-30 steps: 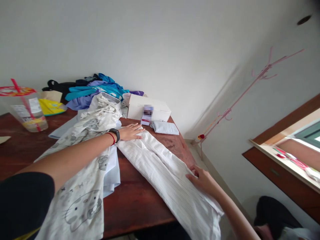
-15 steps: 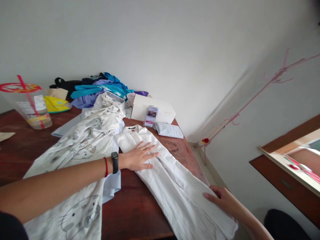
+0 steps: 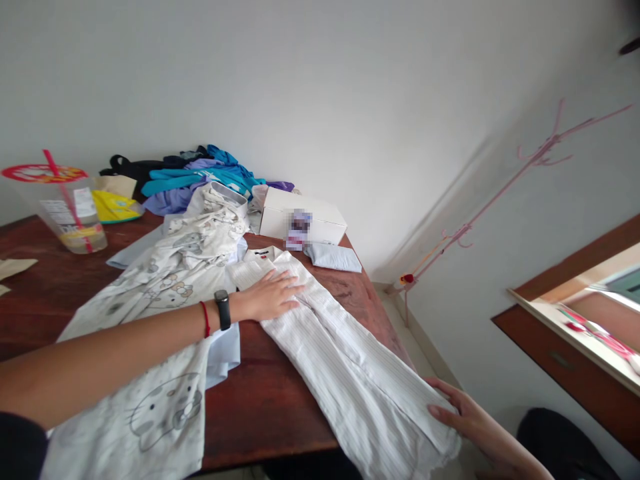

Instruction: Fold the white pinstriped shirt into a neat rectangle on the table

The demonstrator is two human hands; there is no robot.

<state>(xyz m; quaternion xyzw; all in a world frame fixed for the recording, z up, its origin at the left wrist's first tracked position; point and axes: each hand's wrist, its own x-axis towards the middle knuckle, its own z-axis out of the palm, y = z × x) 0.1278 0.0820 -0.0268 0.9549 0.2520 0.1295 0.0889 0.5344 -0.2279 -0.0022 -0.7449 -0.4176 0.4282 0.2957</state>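
Note:
A white ribbed top [image 3: 340, 340] lies stretched out over the table, its collar with a dark label at the far end and its lower end reaching past the near table edge. My left hand [image 3: 267, 297], with a watch on the wrist, rests flat on its upper part, fingers spread. At the lower right side of the top, my right hand [image 3: 457, 410] has its thumb on the cloth and its fingers at the outer edge, with cloth between them. Left of it, under my left forearm, is a white cat-print garment [image 3: 170, 407] with a pale blue cloth [image 3: 223, 363] beneath.
Along the wall sit piled blue and purple clothes [image 3: 215, 175], a white box [image 3: 305, 208] and a flat grey packet [image 3: 334, 257]. A plastic cup with a straw [image 3: 75, 217] stands at left beside a yellow packet [image 3: 117, 207]. A pink coat rack [image 3: 493, 193] stands right of the table.
The view has shifted slightly. My right hand and the top's lower end sit a little lower against the table edge. My left hand stays flat on the top, its fingers closer together.

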